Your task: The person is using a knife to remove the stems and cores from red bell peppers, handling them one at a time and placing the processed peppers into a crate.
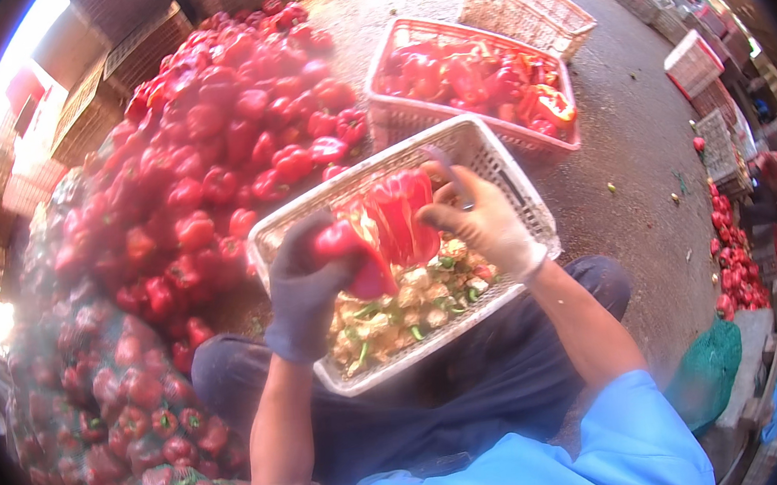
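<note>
My left hand [304, 283], in a dark grey glove, is closed around a red bell pepper [396, 218] that is split open, its pale ribs showing. The fingers of my right hand [484, 219], in a cream glove, touch the pepper's right edge. That hand also grips what looks like a small knife [439, 156], its thin greyish curved end standing out above the fingers; the rest is mostly hidden. Below both hands is a white plastic crate [516, 183], tilted across my lap, with pale pepper cores and green stems [396, 321] in it.
A heap of whole red peppers [211, 147] lies to the left, with netted peppers [131, 389] nearer me. Beyond my crate stand a pink crate [383, 117] of opened peppers and another pale crate [525, 9]. At right are a green net sack [710, 370] and more peppers [734, 251].
</note>
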Available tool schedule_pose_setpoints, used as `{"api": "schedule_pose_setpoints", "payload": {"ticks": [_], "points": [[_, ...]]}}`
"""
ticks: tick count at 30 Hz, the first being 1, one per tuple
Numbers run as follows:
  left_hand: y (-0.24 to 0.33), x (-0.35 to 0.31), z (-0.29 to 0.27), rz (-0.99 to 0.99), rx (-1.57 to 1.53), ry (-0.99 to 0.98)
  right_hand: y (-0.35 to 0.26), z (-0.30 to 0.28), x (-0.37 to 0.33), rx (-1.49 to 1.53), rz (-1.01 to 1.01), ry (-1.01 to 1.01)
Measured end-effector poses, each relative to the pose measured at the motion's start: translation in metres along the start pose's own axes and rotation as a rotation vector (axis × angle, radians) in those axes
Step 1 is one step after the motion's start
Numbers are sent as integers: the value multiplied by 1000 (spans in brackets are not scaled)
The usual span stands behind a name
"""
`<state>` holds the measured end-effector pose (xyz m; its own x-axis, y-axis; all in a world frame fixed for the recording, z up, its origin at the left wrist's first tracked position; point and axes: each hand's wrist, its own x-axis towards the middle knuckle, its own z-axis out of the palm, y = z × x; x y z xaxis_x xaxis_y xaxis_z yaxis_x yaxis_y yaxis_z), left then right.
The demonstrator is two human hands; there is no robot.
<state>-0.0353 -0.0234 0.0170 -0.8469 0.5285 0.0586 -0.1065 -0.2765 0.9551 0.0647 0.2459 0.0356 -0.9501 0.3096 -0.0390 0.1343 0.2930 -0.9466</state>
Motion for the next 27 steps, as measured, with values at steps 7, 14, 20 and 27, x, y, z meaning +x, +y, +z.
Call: {"api": "schedule_pose_setpoints", "payload": {"ticks": [7,14,20,27], "points": [[13,-12,29,473,761,-234,16,12,11,545,309,-7],[46,-39,63,868,938,-250,23,-37,35,408,518,344],[-3,-27,33,287,529,-107,20,-126,86,138,-200,531],[-5,-11,43,58,391,104,71,-114,92,544,648,286]]}}
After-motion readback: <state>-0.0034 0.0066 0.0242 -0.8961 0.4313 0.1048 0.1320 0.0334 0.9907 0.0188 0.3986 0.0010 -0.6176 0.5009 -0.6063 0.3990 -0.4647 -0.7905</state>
